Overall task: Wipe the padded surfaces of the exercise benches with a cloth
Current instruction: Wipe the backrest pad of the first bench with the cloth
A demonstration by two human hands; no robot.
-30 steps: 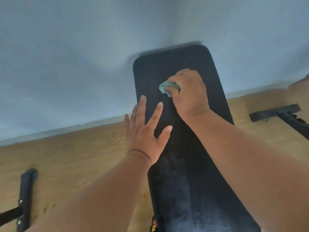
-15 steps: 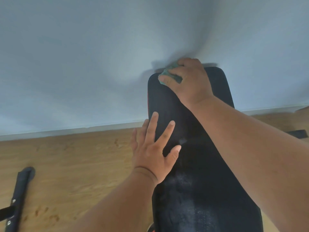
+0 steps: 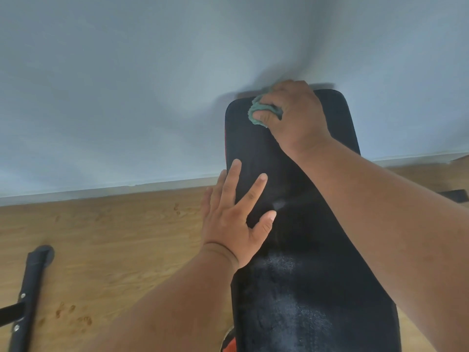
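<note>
So nearest, at 6 o'clock, the black bench pad (image 3: 312, 301) looks dusty and grey. Left hand (image 3: 234, 219) lies flat on its left edge, fingers (image 3: 234, 174) spread straight, holding nothing. Up at 12 o'clock, the right hand (image 3: 295, 115) has the green cloth (image 3: 256, 110) bunched in curled fingers at the pad's far end. Cloth looks soft and light, so I'd wad it in the palm.
</note>
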